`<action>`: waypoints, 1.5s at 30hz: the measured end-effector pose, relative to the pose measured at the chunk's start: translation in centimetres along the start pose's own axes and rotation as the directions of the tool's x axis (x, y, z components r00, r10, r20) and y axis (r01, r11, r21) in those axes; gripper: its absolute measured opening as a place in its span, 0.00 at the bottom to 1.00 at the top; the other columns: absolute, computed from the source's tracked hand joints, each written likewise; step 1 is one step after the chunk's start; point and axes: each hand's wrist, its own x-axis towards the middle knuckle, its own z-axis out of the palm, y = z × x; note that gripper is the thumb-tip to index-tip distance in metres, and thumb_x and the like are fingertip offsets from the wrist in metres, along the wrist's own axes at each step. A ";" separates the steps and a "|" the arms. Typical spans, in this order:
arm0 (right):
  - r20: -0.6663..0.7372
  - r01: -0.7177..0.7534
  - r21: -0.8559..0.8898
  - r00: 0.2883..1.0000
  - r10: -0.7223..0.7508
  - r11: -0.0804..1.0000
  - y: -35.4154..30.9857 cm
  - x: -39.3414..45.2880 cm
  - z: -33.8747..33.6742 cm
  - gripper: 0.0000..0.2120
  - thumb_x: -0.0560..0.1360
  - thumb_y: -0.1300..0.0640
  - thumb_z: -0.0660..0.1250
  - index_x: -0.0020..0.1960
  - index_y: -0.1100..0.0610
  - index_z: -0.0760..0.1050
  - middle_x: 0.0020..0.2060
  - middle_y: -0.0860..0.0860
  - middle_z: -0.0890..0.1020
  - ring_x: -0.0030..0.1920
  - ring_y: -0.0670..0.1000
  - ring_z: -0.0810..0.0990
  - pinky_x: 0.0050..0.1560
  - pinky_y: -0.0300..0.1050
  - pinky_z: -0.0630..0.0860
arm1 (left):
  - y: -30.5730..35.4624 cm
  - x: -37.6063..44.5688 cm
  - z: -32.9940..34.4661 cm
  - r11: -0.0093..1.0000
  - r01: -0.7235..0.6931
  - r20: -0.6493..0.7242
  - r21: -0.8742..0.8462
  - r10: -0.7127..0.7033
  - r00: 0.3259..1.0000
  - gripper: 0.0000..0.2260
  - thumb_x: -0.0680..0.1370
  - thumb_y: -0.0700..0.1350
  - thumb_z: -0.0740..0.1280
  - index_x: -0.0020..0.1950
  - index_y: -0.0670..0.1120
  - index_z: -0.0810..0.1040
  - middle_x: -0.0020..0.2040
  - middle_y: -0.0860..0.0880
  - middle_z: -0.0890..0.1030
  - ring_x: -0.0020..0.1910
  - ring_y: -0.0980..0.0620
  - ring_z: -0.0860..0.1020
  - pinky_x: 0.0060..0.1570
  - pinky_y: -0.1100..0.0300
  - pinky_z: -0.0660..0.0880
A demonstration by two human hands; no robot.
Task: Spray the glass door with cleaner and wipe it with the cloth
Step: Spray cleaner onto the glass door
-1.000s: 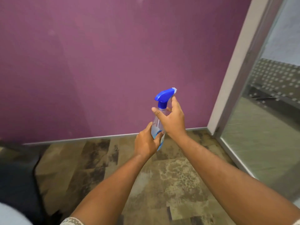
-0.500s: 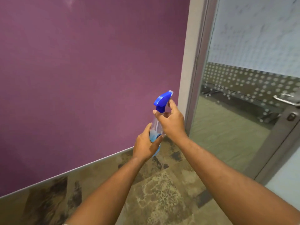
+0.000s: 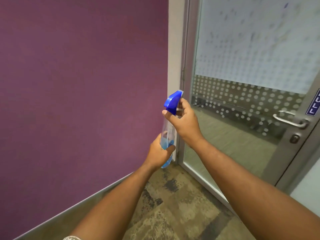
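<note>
Arms: both bare from wrist to the bottom of the frame, no watch, no bands.
Left hand [image 3: 160, 153]: bare, no glove, no rings showing.
Right hand [image 3: 183, 121]: bare too, short nails.
Sleeve [image 3: 71, 238]: a pale patterned edge peeks in at the left arm.

I count two hands: the left hand [image 3: 160, 151] and the right hand [image 3: 184, 121]. I see one spray bottle [image 3: 168, 134] with one blue trigger head [image 3: 172, 102]. There is one glass door [image 3: 245, 94], and on it one metal handle [image 3: 289, 121], one keyhole [image 3: 294, 138] and one blue sign [image 3: 314, 105]. I count one purple wall [image 3: 78, 92] and one carpet floor [image 3: 181, 213]. I see no cloth.
</note>
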 end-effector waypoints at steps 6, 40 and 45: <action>-0.100 -0.051 -0.066 0.994 0.044 0.996 3.6 7.0 -0.1 0.20 0.71 0.48 0.77 0.59 0.50 0.75 0.50 0.45 0.82 0.47 0.47 0.81 0.53 0.46 0.80 | -0.6 8.6 2.4 0.994 -0.094 -0.013 -0.048 0.094 0.995 0.20 0.78 0.40 0.68 0.58 0.64 0.71 0.49 0.57 0.82 0.48 0.59 0.81 0.44 0.68 0.79; -0.543 0.061 -0.250 0.818 -0.192 0.966 15.5 42.7 -9.2 0.06 0.76 0.53 0.70 0.52 0.49 0.75 0.41 0.41 0.81 0.43 0.58 0.83 0.50 0.60 0.81 | 4.9 51.6 16.1 0.844 -0.480 0.251 -0.238 0.531 0.809 0.27 0.72 0.59 0.73 0.68 0.60 0.68 0.62 0.57 0.77 0.59 0.58 0.79 0.56 0.47 0.80; -0.579 0.127 -0.180 0.788 -0.209 0.976 16.9 46.7 -10.5 0.09 0.78 0.58 0.69 0.56 0.50 0.75 0.53 0.49 0.81 0.45 0.51 0.83 0.45 0.45 0.82 | 5.9 56.1 17.2 0.816 -0.467 0.283 -0.339 0.562 0.777 0.26 0.74 0.53 0.75 0.68 0.63 0.67 0.64 0.62 0.77 0.61 0.63 0.77 0.59 0.56 0.79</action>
